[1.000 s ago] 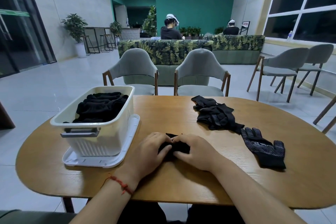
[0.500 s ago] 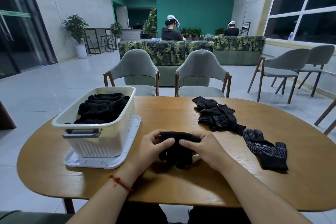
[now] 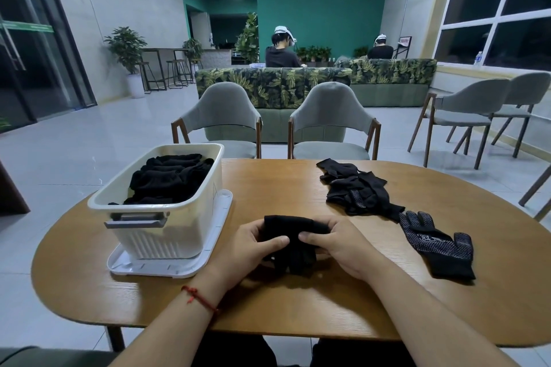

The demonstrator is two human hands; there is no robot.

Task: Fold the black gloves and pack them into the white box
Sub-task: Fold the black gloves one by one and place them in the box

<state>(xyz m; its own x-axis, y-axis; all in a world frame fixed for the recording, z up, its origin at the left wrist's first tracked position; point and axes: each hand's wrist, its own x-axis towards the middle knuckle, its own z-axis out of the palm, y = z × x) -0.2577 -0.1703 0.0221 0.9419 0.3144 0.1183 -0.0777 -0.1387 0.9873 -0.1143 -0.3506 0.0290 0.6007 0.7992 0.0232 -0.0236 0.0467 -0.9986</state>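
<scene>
At the table's point(image 3: 298, 301) near edge, around six o'clock, the left hand point(image 3: 250, 247) and right hand point(image 3: 340, 244) held a folded black glove point(image 3: 290, 231) between them. Each grip was closed on one end, thumbs on the near side, and the glove's fingers hung toward the wood. At ten o'clock the white box point(image 3: 167, 229) stood on a white lid point(image 3: 167, 268) with packed gloves point(image 3: 170, 179) heaped inside. At one o'clock lay a loose glove pile point(image 3: 354, 191). Just beside it, at three o'clock, a dotted glove point(image 3: 436, 243) lay flat.
</scene>
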